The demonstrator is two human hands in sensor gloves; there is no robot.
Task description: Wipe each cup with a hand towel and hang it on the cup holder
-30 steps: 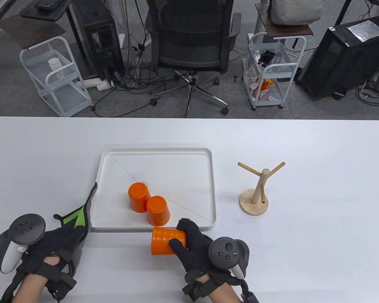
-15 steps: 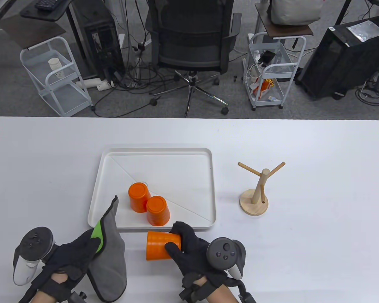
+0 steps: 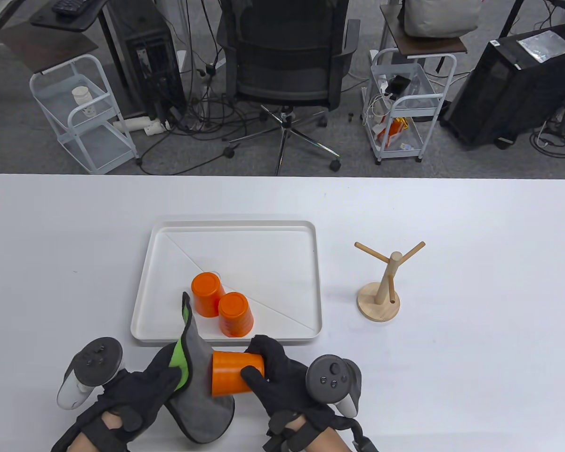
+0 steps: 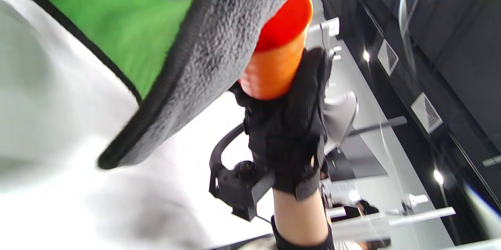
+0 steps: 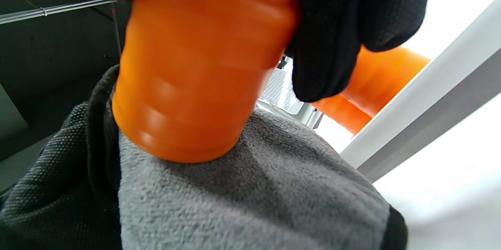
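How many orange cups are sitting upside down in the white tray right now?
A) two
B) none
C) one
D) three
A: two orange cups stand upside down side by side in the white tray, while a third cup is held on its side in the right hand against the towel, off the tray.
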